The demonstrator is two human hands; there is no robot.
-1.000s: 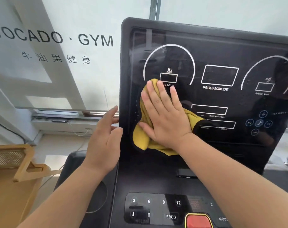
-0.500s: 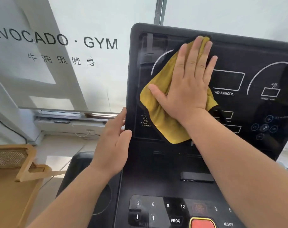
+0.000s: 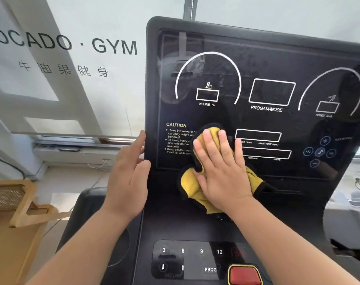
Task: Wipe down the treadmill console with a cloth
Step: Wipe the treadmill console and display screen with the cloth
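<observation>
The black treadmill console (image 3: 257, 64) fills the right of the view, upright, with white dial arcs and display boxes. A yellow cloth with dark edging (image 3: 190, 185) lies bunched against the lower middle of the panel, beside the CAUTION text. My right hand (image 3: 220, 169) presses flat on the cloth, fingers spread and pointing up. My left hand (image 3: 128, 177) rests against the console's left edge, fingers loosely apart and holding nothing.
A keypad with numbers, arrows, PROG and a red button (image 3: 244, 275) sits below the panel. A frosted window with GYM lettering (image 3: 113, 47) is behind on the left. A wooden rack (image 3: 25, 204) stands at the lower left.
My right hand slid the cloth up from mid panel to the top near the incline dial, then down to the lower middle. The left hand stayed at the console's left edge.
</observation>
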